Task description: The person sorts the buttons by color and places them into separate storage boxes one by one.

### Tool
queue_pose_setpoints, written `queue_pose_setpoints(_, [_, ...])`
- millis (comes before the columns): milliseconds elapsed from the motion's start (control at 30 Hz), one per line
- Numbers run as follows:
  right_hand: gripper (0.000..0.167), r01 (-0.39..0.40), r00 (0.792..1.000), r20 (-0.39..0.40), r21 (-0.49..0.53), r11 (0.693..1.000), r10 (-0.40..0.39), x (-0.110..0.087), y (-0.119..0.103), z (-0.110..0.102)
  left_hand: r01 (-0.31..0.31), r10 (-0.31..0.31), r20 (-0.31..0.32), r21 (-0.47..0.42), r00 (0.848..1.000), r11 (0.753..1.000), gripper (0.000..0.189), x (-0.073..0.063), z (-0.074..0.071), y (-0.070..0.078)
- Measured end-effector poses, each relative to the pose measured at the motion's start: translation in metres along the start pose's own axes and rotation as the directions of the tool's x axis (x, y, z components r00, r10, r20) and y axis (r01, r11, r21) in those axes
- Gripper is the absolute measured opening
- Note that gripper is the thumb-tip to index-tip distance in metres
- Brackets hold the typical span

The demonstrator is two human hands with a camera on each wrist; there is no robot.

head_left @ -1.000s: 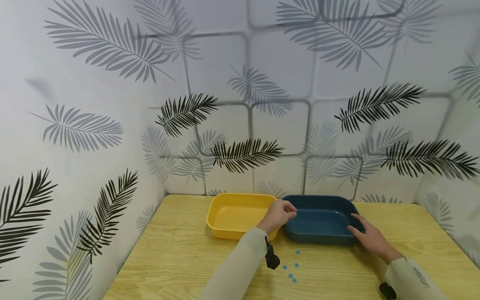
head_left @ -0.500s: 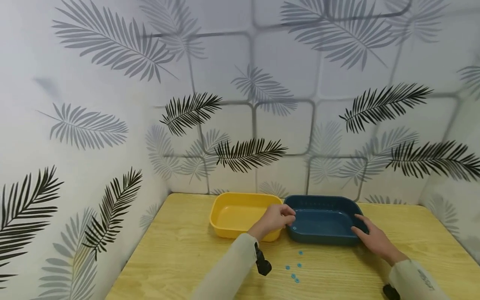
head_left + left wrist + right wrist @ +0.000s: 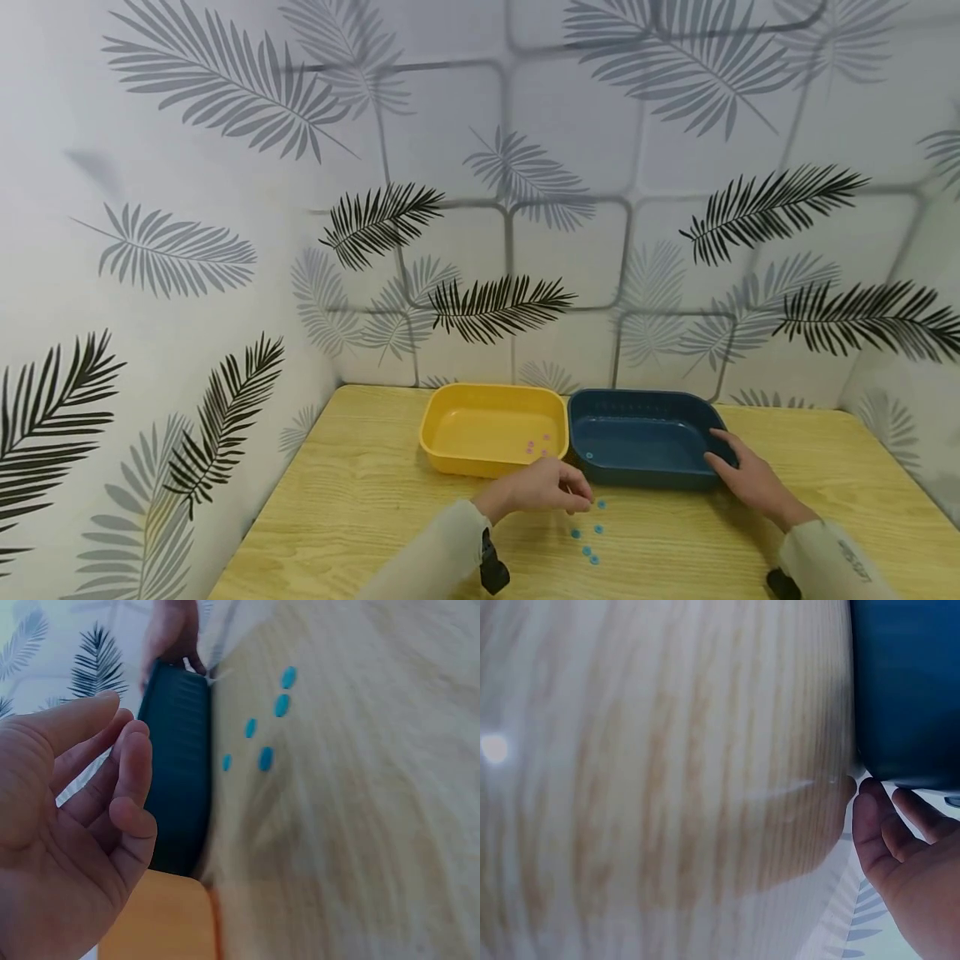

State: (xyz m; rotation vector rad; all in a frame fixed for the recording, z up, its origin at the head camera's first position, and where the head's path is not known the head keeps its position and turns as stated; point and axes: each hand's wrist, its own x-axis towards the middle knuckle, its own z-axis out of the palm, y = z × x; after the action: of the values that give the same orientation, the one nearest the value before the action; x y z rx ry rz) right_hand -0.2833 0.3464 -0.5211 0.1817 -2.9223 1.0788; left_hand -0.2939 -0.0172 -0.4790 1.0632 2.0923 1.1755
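Observation:
My left hand (image 3: 543,487) hovers over the table just in front of the two trays, close to several small blue button-like discs (image 3: 598,529). Its fingers are loosely bent, and in the left wrist view the hand (image 3: 82,795) shows nothing between thumb and fingertips. One blue disc (image 3: 589,456) lies inside the dark blue tray (image 3: 637,479), near its left end. At that tray's right end my right hand (image 3: 753,479) holds the corner, thumb and fingers at the rim. The right wrist view shows these fingers (image 3: 889,825) against the tray's end.
A yellow tray (image 3: 457,464) stands directly left of the blue one, with several pink discs (image 3: 530,447) in its right part. Both trays sit near the patterned wall (image 3: 555,250) at the back of the wooden table (image 3: 360,500).
A blue disc has dropped into the blue tray from my left hand. That hand has then come down and forward towards the loose discs, uncovering the pink ones. My right hand stays put.

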Motion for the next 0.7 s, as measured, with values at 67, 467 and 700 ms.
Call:
queue_pose_setpoints(67, [0.067,0.001,1.000,-0.004,-0.004,1.000,-0.001,0.000,0.000,0.001,0.012,-0.012,0.010,0.015,1.000,1.000,0.018,-0.003,0.003,-0.005])
queue_pose_setpoints(467, [0.067,-0.002,1.000,-0.003,-0.003,1.000,0.002,0.000,0.002,0.001,0.096,-0.095,-0.014,0.140,0.995,0.985,0.011,-0.006,0.014,-0.030])
queue_pose_setpoints(700, [0.067,-0.011,1.000,0.000,-0.009,1.000,0.011,0.000,0.001,0.001,0.060,-0.067,0.016,0.265,0.998,0.962,0.009,-0.004,0.018,-0.035])
